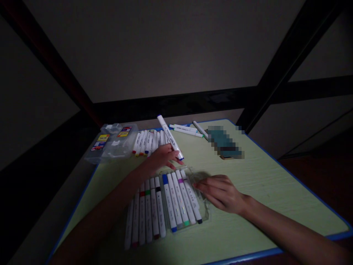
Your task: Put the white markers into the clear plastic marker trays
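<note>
My left hand [165, 154] is raised over the table, holding a white marker [170, 137] with blue ends, tilted, between its fingers. Below it lies a clear plastic case [207, 213] with white markers side by side in its right part; one [168, 202] has a blue cap. More white markers [149, 217] lie in a row to the left, with red, green and black bands. My right hand [217, 191] is closed, fingertips pinched at the right edge of the rightmost marker [193, 198]. Whether the pinch grips that marker or the case is unclear.
Beyond my left hand is a row of white markers [142, 141], beside an open clear case [117, 147] at the far left. Several loose markers [189, 132] lie at the back. A blurred-out phone-like object [224, 141] rests back right. The table [264, 187] has a blue edge.
</note>
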Action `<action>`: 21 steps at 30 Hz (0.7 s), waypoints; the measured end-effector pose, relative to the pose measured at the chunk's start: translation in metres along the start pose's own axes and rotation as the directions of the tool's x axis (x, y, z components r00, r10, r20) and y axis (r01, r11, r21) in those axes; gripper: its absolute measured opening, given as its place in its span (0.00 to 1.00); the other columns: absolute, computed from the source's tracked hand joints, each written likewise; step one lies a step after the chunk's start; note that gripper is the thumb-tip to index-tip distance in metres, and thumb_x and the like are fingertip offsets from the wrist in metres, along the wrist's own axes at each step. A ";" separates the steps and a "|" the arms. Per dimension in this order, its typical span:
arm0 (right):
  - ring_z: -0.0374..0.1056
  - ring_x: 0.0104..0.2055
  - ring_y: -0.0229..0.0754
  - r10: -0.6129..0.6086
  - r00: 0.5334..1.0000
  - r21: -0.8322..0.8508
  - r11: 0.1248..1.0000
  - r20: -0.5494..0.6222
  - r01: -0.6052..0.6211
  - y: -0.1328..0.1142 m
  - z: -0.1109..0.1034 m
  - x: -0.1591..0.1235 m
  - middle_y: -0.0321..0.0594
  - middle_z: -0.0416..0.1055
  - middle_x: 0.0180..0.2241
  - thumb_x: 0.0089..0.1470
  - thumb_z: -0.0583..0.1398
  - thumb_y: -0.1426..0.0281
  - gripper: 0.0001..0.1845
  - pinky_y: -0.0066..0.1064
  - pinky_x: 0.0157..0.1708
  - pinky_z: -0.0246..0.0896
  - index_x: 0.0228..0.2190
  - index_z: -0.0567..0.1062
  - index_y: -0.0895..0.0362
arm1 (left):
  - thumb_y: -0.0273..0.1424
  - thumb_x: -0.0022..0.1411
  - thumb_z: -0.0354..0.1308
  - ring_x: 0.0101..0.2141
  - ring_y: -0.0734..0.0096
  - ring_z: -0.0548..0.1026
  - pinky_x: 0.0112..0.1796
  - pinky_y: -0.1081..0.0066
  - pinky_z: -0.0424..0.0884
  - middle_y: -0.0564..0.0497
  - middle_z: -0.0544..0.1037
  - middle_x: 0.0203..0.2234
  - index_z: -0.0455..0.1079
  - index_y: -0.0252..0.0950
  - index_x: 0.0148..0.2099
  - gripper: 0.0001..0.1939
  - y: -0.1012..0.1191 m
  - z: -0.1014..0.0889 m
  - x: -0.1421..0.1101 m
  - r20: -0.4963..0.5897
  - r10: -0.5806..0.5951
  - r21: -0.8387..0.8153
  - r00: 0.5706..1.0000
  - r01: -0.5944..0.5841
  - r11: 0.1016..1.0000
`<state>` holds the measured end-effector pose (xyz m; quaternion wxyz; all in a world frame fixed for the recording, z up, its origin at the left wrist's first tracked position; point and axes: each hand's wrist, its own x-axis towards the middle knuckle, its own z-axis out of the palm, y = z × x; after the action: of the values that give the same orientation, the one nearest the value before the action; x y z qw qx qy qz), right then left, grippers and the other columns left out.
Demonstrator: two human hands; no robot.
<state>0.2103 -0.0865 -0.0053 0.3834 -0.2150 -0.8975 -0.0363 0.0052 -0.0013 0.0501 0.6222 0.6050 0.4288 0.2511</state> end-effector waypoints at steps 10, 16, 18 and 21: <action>0.69 0.29 0.36 -0.033 0.999 0.011 0.999 0.029 0.033 0.000 -0.002 0.004 0.44 0.73 0.29 0.57 0.47 0.76 0.13 0.28 0.25 0.65 0.39 0.69 0.64 | 0.25 0.58 0.48 0.27 0.77 0.73 0.32 0.76 0.70 0.50 0.72 0.28 0.62 0.33 0.39 0.05 -0.004 -0.020 0.009 -0.203 -0.028 -0.143 0.979 -0.001 0.990; 0.68 0.28 0.36 -0.042 0.998 -0.002 0.999 0.051 0.042 0.000 -0.001 0.003 0.44 0.72 0.29 0.58 0.46 0.76 0.13 0.27 0.24 0.63 0.38 0.70 0.63 | 0.26 0.55 0.52 0.19 0.79 0.70 0.18 0.80 0.59 0.54 0.71 0.20 0.61 0.33 0.40 0.09 -0.007 -0.032 0.013 -0.267 0.024 0.158 0.963 0.020 0.987; 0.68 0.29 0.36 -0.042 0.997 0.005 0.999 0.060 0.042 0.000 0.000 0.002 0.44 0.72 0.29 0.57 0.47 0.76 0.13 0.28 0.24 0.64 0.38 0.70 0.64 | 0.25 0.53 0.54 0.18 0.78 0.70 0.17 0.80 0.57 0.56 0.71 0.20 0.59 0.33 0.42 0.13 -0.005 -0.034 0.011 -0.334 0.008 0.198 0.943 0.062 0.978; 0.67 0.29 0.36 -0.049 0.997 0.014 0.999 0.055 0.048 0.001 0.000 0.002 0.44 0.72 0.28 0.57 0.47 0.76 0.13 0.28 0.24 0.64 0.38 0.70 0.64 | 0.25 0.52 0.56 0.18 0.77 0.71 0.15 0.80 0.56 0.56 0.71 0.21 0.58 0.33 0.38 0.11 0.000 -0.037 0.008 -0.377 -0.008 0.221 0.926 0.098 0.970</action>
<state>0.2095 -0.0852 -0.0042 0.3589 -0.1916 -0.9129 -0.0339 -0.0216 0.0251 0.0519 0.4594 0.6039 0.5824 0.2917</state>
